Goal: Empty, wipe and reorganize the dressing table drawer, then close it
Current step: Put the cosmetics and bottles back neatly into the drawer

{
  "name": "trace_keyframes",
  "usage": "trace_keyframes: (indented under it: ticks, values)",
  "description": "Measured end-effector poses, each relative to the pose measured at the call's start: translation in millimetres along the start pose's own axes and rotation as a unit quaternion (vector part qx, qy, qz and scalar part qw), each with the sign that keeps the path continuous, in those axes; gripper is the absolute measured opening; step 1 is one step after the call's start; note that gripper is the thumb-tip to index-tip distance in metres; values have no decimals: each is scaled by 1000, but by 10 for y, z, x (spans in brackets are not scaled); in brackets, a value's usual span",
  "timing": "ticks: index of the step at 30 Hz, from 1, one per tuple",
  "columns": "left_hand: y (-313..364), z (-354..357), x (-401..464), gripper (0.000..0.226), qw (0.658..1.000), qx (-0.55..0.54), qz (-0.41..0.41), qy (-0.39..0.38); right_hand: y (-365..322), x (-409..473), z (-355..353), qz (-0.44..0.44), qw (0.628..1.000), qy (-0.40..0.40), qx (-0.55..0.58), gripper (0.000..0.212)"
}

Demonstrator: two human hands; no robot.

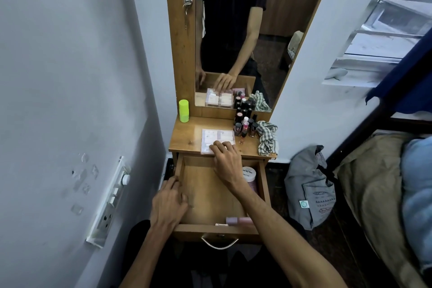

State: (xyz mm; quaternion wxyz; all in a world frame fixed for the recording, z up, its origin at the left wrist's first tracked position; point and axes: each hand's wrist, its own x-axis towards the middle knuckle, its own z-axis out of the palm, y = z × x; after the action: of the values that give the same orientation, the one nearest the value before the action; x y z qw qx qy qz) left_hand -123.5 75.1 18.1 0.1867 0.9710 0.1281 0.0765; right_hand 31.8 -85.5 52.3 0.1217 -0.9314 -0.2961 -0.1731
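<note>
The wooden drawer (210, 196) of the dressing table stands pulled out, its floor mostly bare. Inside it a white-lidded jar (249, 174) sits at the right wall, and pink nail polish bottles (238, 220) lie at the front edge. My left hand (168, 203) rests on the drawer's left wall, fingers curled over it. My right hand (226, 161) reaches over the drawer to the tabletop (187, 135), its fingertips on a clear flat plastic case (217, 139) lying there. A checked cloth (268, 137) lies crumpled at the tabletop's right end.
A cluster of nail polish bottles (245, 125) stands behind the case, near the mirror (233, 30). A neon green bottle (184, 110) is at the back left. A grey bag (308, 184) sits on the floor to the right, beside a bed (378, 182). A wall with a switchboard (109, 201) is close on the left.
</note>
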Motion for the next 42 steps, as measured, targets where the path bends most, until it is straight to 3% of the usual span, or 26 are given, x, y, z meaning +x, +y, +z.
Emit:
trace_keyframes:
  ticks: [4,7,11,14,17,26,32,40,42]
  values:
    - [-3,-10,-15,36,1000,-2,-4,-2,46,8,18,-36,999,15,3,30]
    - [2,-30,-3,37,1000,0,-4,3,-11,-79,-23,-121,990,59,38,20]
    - [54,-79,-4,41,1000,-22,-2,17,-237,-442,-54,-228,962,111,101,24]
    - [75,-105,-20,38,999,-47,-15,20,-361,-728,31,-251,952,107,136,27]
    - [76,-102,-30,36,998,-53,-35,14,-357,-810,99,-240,956,79,147,25]
    - [53,-64,-27,39,999,-17,-41,-15,-324,-650,322,-210,970,-110,56,20]
    - [47,-90,-26,46,999,-10,-39,-30,-465,-510,447,-120,979,-162,35,31]
    - [32,-79,-21,48,999,-9,-38,-28,-472,-543,465,-40,979,-177,90,40]
    - [22,-74,-20,49,999,-3,-34,-29,-437,-522,370,16,979,-119,163,36]
